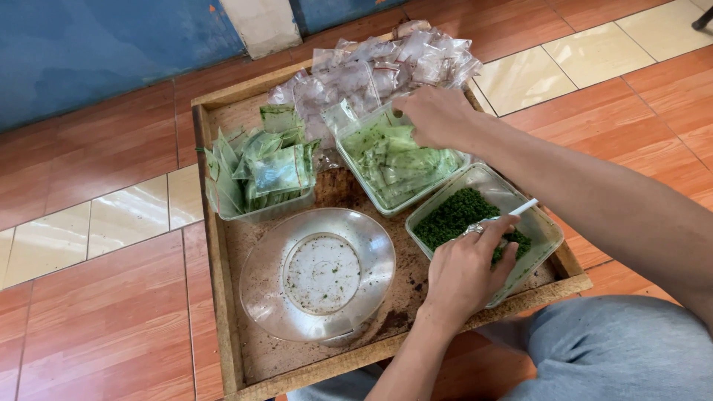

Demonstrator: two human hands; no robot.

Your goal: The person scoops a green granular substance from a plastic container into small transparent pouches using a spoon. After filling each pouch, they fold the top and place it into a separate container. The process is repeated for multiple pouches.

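Over the wooden tray (223, 245), my left hand (464, 271) grips a white spoon (524, 207) in the green-grain tub (483, 223) at its right edge, handy for scooping, while my right hand (438, 115) pinches a small bag (401, 141) at the back tub (394, 167).

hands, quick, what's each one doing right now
Left hand: closed on a white spoon handle over the tub of green granules.
Right hand: reaching into the tub of green-dusted bags; grip hidden.

Wooden tray (223, 312) packed: clear bowl (319, 275) fills the front-left; bag tub (256, 178) back-left; middle tub (394, 167) and green-granule tub (483, 223) crowd the right (nearly touching); bare tray strip at near edge, w/ narrow gap btwn bowl and granule tub; empty-bag pile (379, 67) blocks the back.
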